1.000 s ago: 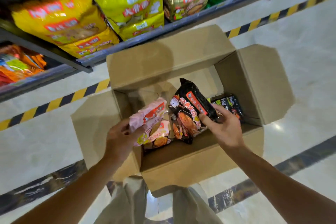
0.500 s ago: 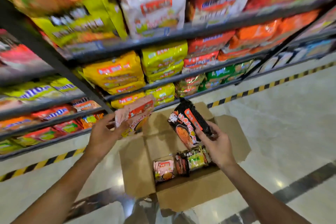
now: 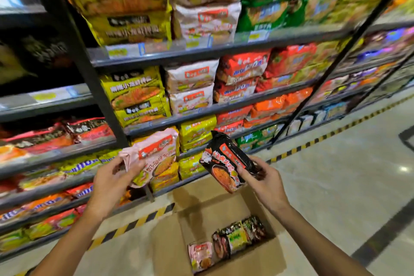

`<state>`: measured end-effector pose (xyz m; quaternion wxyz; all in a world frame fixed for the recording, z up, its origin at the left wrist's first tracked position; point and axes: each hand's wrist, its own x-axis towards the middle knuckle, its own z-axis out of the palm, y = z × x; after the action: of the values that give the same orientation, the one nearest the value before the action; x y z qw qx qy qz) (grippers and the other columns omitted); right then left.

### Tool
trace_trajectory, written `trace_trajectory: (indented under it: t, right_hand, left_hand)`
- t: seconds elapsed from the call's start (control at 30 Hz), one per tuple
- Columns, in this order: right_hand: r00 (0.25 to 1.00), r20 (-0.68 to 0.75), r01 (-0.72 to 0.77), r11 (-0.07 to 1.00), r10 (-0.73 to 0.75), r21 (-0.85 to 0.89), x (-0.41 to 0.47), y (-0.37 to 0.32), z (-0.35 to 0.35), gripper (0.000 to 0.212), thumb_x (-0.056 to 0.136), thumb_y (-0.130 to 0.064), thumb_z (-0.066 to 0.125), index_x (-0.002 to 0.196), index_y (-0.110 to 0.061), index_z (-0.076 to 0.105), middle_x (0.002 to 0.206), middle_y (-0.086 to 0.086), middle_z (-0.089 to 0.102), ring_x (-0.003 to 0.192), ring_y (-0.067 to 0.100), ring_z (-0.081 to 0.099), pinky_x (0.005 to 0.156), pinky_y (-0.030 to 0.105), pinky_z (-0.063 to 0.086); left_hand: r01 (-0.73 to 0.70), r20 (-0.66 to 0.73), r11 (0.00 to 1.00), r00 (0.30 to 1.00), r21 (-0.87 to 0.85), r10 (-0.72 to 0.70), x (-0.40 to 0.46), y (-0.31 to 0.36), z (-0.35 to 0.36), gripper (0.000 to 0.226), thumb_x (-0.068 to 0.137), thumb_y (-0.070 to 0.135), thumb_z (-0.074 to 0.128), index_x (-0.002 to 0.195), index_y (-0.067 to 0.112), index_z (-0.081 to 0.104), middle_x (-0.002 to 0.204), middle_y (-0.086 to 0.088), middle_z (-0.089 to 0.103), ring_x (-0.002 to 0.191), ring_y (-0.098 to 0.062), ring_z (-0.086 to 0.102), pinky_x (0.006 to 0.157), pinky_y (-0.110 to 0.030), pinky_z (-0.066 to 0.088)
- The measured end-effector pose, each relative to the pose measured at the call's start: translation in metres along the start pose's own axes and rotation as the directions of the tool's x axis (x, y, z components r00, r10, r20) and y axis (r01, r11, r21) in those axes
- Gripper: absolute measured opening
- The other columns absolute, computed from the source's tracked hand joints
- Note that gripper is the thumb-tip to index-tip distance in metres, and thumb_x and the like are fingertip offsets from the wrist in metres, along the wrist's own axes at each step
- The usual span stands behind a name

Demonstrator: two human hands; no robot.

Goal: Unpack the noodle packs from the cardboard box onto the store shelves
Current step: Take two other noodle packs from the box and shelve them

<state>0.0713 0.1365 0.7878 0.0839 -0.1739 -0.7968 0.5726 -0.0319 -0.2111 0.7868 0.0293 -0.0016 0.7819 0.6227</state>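
Cardboard, plain brown, forms the open box [image 3: 172, 251] on the pale floor [image 3: 336, 175] at the foot of the shelving; its flaps are folded outward. Inside, against the near wall, a few noodle packs stand on edge in a row: a pink one [image 3: 200, 256] at the left, then dark ones with red and green print [image 3: 237, 236] running up to the right. The rest of the box floor is bare.

Above the box both hands are raised, each holding one pack. The left hand [image 3: 109, 182] grips a pink noodle pack [image 3: 154, 157] by its lower left end, thumb across the front; the pack's long axis runs from lower left up to the right, its far end in front of the shelf edges. The right hand [image 3: 266, 180] holds a black noodle pack [image 3: 226, 161] with fingers curled round its right side; this pack lies tilted, long axis from upper left down to the right, printed face toward the camera.

Dark metal shelves [image 3: 201, 50] behind are packed with yellow, white, red, orange and green multipacks. A yellow-and-black striped line [image 3: 322, 139] runs along the floor by the shelf base.
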Motion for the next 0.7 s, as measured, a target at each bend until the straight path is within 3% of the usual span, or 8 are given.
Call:
trace_trajectory:
  t: [0.07,0.17,0.3,0.37,0.53,0.63,0.7]
  right_hand:
    - [0.999,-0.003,0.053,0.998,-0.053,-0.017,-0.004,-0.017,-0.007,0.026,0.086,-0.026,0.078,0.108,-0.036,0.069,0.098,-0.02,0.075,0.095,0.003,0.071,0.08,0.025,0.059]
    - [0.99,-0.012,0.141,0.989,-0.141,-0.036,-0.013,-0.043,-0.013,0.027,0.084,-0.021,0.079,0.101,-0.038,0.066,0.09,-0.03,0.073,0.087,-0.008,0.068,0.074,0.014,0.055]
    - [0.972,0.063,0.23,0.973,-0.227,-0.03,-0.025,-0.065,-0.023,0.027,0.086,-0.022,0.077,0.111,-0.028,0.068,0.097,-0.02,0.072,0.086,-0.01,0.067,0.07,0.008,0.051]
    - [0.959,0.068,0.278,0.96,-0.276,-0.033,-0.029,-0.074,-0.023,0.029,0.085,-0.023,0.078,0.113,-0.025,0.07,0.099,-0.018,0.072,0.087,-0.014,0.065,0.071,0.005,0.049]
    - [0.924,0.132,0.357,0.933,-0.358,0.03,-0.034,-0.098,0.002,0.029,0.082,-0.029,0.079,0.109,-0.033,0.072,0.101,-0.017,0.074,0.092,-0.005,0.068,0.076,0.014,0.054]
    - [0.901,0.197,0.384,0.922,-0.387,0.056,-0.04,-0.12,0.031,0.036,0.081,-0.031,0.079,0.116,-0.023,0.072,0.1,-0.011,0.076,0.088,-0.004,0.07,0.07,0.01,0.053]
    - [0.89,0.218,0.392,0.916,-0.4,0.081,-0.046,-0.134,0.053,0.038,0.079,-0.032,0.079,0.115,-0.021,0.072,0.094,-0.016,0.077,0.083,-0.005,0.07,0.066,0.009,0.052]
  left_hand:
    - [-0.037,0.003,0.999,0.999,0.009,0.037,-0.016,0.014,-0.007,0.02,0.085,0.015,0.073,0.105,0.014,0.069,0.079,0.026,0.071,0.072,0.017,0.063,0.062,-0.001,0.045]
    - [-0.077,0.007,0.997,0.997,0.032,0.076,-0.038,0.034,-0.017,0.02,0.085,0.015,0.073,0.104,0.007,0.071,0.09,0.009,0.073,0.076,0.011,0.066,0.065,-0.004,0.047]
    - [-0.067,-0.018,0.997,0.998,0.023,0.067,-0.076,0.066,-0.035,0.017,0.085,0.024,0.072,0.099,0.015,0.073,0.091,0.007,0.076,0.081,0.001,0.068,0.073,-0.021,0.05]
    - [-0.07,-0.062,0.998,0.996,0.006,0.07,-0.096,0.084,-0.045,0.014,0.087,0.021,0.071,0.099,0.015,0.073,0.093,0.004,0.077,0.081,-0.001,0.069,0.071,-0.017,0.051]
    - [-0.107,-0.17,0.99,0.978,0.09,0.121,-0.144,0.115,-0.083,0.011,0.088,0.026,0.07,0.097,0.02,0.073,0.095,0.007,0.076,0.086,-0.003,0.069,0.072,-0.014,0.053]
    - [-0.108,-0.265,0.987,0.955,0.117,0.136,-0.17,0.126,-0.117,0.007,0.089,0.021,0.07,0.095,0.019,0.073,0.089,0.007,0.076,0.08,-0.003,0.07,0.064,-0.013,0.051]
    - [-0.095,-0.321,0.987,0.938,0.13,0.133,-0.183,0.129,-0.143,0.008,0.089,0.025,0.07,0.095,0.021,0.073,0.089,0.002,0.076,0.082,-0.01,0.071,0.068,-0.024,0.055]
